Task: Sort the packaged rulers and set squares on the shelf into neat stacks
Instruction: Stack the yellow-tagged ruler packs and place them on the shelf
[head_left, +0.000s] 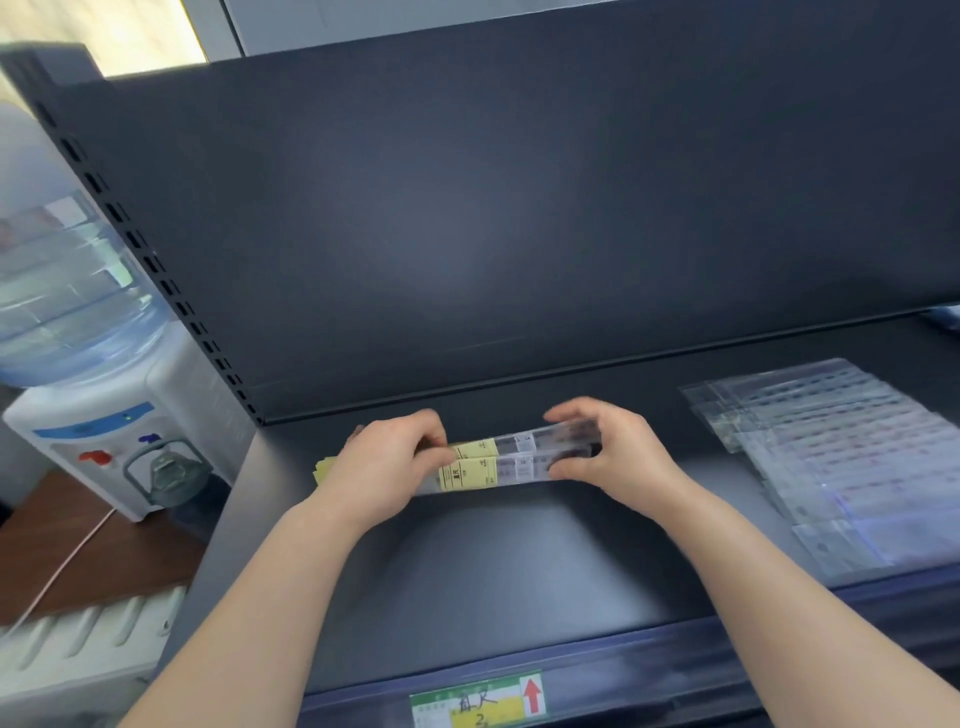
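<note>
A small stack of packaged rulers with yellow labels lies crosswise at the left middle of the dark shelf. My left hand grips the stack's left end, fingers curled over its top. At the stack's right end my right hand holds it between thumb and curled fingers. A wide fanned spread of clear packaged rulers or set squares lies on the shelf to the right, apart from both hands.
The shelf's dark back panel rises behind. A price label with a red arrow sits on the front rail. A water dispenser stands left of the shelf upright, over a wooden surface and a white radiator.
</note>
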